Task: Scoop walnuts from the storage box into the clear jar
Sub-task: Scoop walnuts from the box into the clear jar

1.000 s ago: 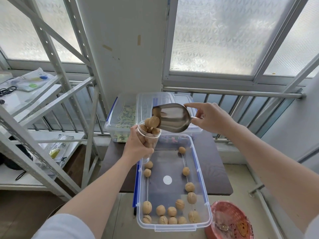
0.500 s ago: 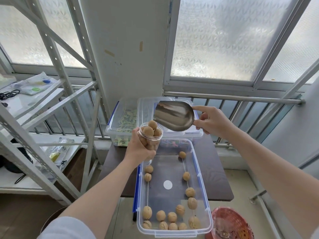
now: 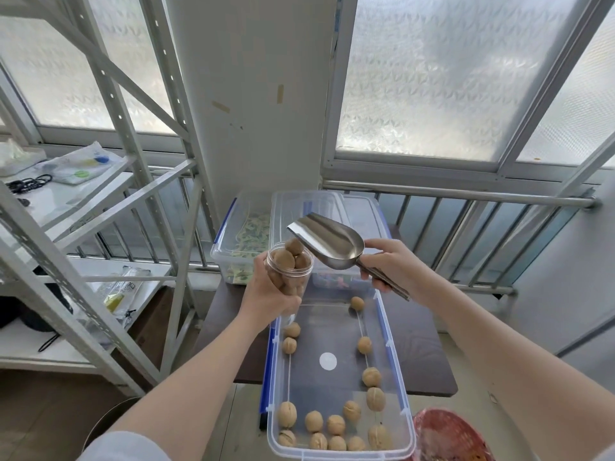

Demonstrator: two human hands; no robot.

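heaped past the rim of a clear plastic jar, tan walnuts, left hand wrapped round it above the clear blue-latched storage box; right hand pinching an empty steel scoop. any tilt likely to spill the top nut.

Scoop right of jar (touching)

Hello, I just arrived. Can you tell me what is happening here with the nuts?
A person is filling a clear jar with walnuts. The left hand holds the jar above the storage box; walnuts are heaped at its mouth. The right hand holds a metal scoop by its handle beside the jar, and the scoop looks empty. Some walnuts remain in the box, mostly at the near end.
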